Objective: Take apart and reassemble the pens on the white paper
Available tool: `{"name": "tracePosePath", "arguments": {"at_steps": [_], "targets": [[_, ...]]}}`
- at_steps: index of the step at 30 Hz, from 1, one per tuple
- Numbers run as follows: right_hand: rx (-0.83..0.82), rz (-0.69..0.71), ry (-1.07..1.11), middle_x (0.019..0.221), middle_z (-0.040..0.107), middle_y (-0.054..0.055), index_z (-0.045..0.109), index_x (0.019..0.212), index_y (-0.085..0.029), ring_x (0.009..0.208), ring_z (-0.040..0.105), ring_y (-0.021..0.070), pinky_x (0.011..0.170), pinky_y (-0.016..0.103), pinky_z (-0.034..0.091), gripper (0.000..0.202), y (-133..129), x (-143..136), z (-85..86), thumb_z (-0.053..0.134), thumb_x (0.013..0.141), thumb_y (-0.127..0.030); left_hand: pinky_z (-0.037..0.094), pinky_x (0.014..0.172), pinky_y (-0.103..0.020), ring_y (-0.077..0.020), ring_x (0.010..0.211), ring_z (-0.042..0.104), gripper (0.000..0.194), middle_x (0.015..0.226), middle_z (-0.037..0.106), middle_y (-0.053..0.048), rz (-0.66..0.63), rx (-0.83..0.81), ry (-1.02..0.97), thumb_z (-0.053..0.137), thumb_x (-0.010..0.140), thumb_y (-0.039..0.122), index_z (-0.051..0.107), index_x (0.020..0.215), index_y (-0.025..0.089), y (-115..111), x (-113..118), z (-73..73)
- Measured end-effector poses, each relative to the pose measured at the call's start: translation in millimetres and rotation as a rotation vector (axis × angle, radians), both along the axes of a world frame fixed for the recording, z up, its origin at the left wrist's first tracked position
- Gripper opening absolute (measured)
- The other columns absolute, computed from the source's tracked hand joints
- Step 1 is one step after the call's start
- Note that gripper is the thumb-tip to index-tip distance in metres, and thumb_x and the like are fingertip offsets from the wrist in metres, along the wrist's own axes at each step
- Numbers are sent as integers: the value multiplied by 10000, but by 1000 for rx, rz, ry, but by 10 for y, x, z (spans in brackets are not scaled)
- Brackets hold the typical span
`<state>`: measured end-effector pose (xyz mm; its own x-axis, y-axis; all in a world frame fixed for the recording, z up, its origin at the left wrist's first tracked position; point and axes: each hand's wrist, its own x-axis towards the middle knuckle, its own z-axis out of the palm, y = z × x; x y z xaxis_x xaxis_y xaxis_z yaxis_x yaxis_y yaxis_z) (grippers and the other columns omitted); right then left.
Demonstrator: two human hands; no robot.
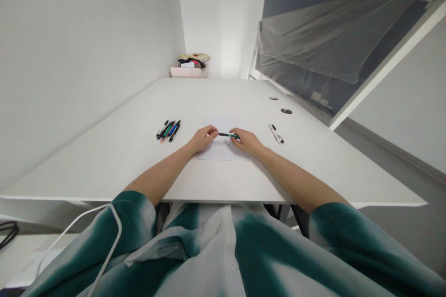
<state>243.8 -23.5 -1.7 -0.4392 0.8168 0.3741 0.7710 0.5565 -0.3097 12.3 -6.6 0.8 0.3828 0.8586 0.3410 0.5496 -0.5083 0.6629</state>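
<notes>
A dark pen with a green part (226, 135) lies crosswise between my two hands, above a white sheet of paper (225, 152). My left hand (204, 138) pinches its left end with closed fingers. Its green right end is gripped by my right hand (246, 141), whose fingers are closed round it. To the left of the paper, several pens (168, 131) in black, green, blue and pink lie side by side in a slanted group. Two white pens with black parts (276, 133) rest to the right of my right hand.
The white table (223, 181) has two round metal fittings, one nearer (286, 111) and one farther (273, 98). A pale box with cloth items (186, 72) stands at the far end. A plastic-covered dark board (313, 46) leans along the right; a white cable (116, 227) crosses my left sleeve.
</notes>
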Motion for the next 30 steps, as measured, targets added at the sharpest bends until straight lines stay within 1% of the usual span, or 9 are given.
{"name": "tracePosePath", "arguments": {"at_steps": [2,3,6,10,17,23,26,28,30], "targets": [[5,10,-9,1030,714,77,610,1168,-202,883,638,201,776,292,441,303,6,4,-3,520,887,-267,462,771,-294,-172,832,605,266,879,675,-26,-18,16,-28,564,800,333,623,1011,181,-8,7,-3],[9,16,-12,1065,708,86,622,1161,-197,911,638,204,788,292,441,296,10,6,-5,512,895,-267,467,776,-294,-174,846,612,269,894,679,-30,-29,21,-32,575,781,297,624,1018,178,-13,12,-4],[17,24,-27,1073,698,100,658,1123,-187,929,633,205,794,289,436,283,19,6,-8,468,936,-281,477,758,-299,-178,834,617,217,882,687,-40,-38,26,-16,548,783,246,645,961,169,-18,27,-2],[26,38,-44,986,690,94,685,1078,-188,871,622,191,767,279,425,278,22,4,-7,454,954,-280,484,760,-312,-178,798,615,210,857,699,-43,3,22,12,545,800,256,665,947,165,3,36,-6],[66,67,-10,984,679,95,673,1025,-182,880,611,199,794,296,435,218,27,6,-3,502,908,-249,484,792,-320,-187,818,631,220,859,725,-52,19,-19,30,543,820,290,695,917,165,46,24,-11],[11,28,13,927,690,66,639,1015,-196,764,602,180,714,279,423,177,32,-3,-14,537,872,-218,474,757,-315,-184,763,626,299,795,722,-56,6,-49,53,487,868,359,702,824,155,45,17,8],[-5,0,3,891,697,50,633,1016,-208,727,595,174,692,274,410,176,24,-9,-6,548,862,-212,476,798,-322,-184,792,634,264,830,720,-51,-22,-47,-4,555,828,343,695,949,155,45,18,7],[-11,-12,-6,893,703,49,635,1023,-212,732,598,176,693,276,408,183,17,-14,3,547,863,-213,478,822,-324,-180,817,639,292,870,716,-46,-47,-34,-50,613,781,304,671,1029,162,45,22,2],[-19,-19,-7,906,709,54,639,1050,-208,741,604,181,699,281,412,204,11,-18,11,547,868,-224,481,827,-327,-177,824,637,271,885,709,-44,-59,-26,-66,624,758,261,664,1009,167,48,26,-6]]}}
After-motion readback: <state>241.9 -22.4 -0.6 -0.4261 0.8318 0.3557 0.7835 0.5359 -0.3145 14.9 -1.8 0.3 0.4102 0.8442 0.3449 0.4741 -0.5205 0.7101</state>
